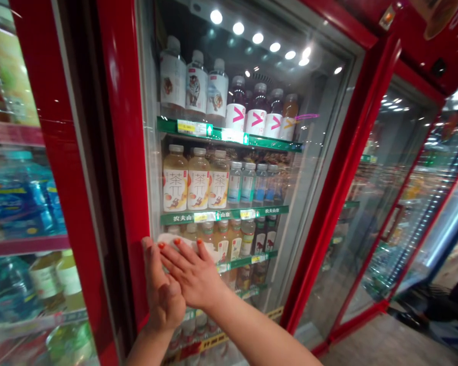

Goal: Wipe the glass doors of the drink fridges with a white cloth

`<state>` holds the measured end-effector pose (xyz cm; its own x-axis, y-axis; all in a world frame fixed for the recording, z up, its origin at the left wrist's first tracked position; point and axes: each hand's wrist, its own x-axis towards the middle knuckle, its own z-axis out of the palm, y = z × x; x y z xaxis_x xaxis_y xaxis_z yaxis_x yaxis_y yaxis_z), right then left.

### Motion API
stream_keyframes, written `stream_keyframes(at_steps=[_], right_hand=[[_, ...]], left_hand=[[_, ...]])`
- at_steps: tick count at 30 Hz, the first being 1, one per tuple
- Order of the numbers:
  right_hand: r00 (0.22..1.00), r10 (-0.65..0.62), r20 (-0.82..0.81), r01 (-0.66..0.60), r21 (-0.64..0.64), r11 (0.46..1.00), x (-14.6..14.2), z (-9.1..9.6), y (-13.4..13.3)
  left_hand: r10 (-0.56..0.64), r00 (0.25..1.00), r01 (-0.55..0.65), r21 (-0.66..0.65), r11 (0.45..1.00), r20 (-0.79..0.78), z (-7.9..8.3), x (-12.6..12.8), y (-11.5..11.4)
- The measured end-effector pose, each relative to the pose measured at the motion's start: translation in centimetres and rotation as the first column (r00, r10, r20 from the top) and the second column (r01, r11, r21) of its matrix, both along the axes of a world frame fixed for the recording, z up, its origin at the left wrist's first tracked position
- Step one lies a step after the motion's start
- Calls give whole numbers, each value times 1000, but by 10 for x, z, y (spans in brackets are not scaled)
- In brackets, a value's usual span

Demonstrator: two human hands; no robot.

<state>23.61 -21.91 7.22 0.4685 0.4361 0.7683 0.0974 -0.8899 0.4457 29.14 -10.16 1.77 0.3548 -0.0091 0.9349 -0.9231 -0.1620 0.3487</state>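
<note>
My right hand lies flat against the glass door of a red-framed drinks fridge, fingers stretched out over a white cloth. It holds the cloth to the glass; only the cloth's upper and right edges show. Close on its left, my left hand stands upright along the red door frame. Its fingers are stretched upward, seen mostly edge-on, with the thumb toward the right hand, and nothing shows in it. Behind the glass are tea bottles on a middle shelf, above the hands.
Other bottles fill the upper shelf behind the glass. An open-looking shelf with blue bottles is at the left. More fridge doors run off to the right. At the far right edge a person's dark-clothed leg is partly visible.
</note>
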Motion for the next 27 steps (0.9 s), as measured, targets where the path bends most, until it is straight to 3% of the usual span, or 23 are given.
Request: stream_keyframes(at_steps=[2,3,5,7,9,11,15,20,24,27], right_hand=[[1000,7,7,-7,15,1000,-11,-21,-23],[1000,-15,26,13,58,998,-13,-22,-35],[990,-102,93,82,196,977,-12,-7,-53],[972,-185,147,132,312,941,-5,20,-58],[964,-200,175,134,333,933,3,40,-52],[969,-183,166,127,299,946,7,45,-42],[982,-141,126,105,258,960,5,18,-27],[988,-143,62,112,362,925,-15,-35,-39],[959,-264,100,169,546,821,-34,-78,-80],[939,-321,122,153,688,709,-37,-88,-96]], left_hand=[[2,996,-8,64,998,85,4,-3,3],[-4,992,-6,75,997,123,8,-4,5],[9,987,-24,93,995,161,16,-9,4],[32,985,-48,91,995,168,24,-12,1],[59,985,-75,98,992,163,27,-13,-4],[84,983,-103,107,989,163,27,-12,-8],[141,972,-162,100,982,185,26,-11,-12],[232,949,-266,148,953,216,30,-13,-13],[299,924,-352,225,908,237,33,-14,-13],[320,919,-374,252,893,230,34,-15,-15]])
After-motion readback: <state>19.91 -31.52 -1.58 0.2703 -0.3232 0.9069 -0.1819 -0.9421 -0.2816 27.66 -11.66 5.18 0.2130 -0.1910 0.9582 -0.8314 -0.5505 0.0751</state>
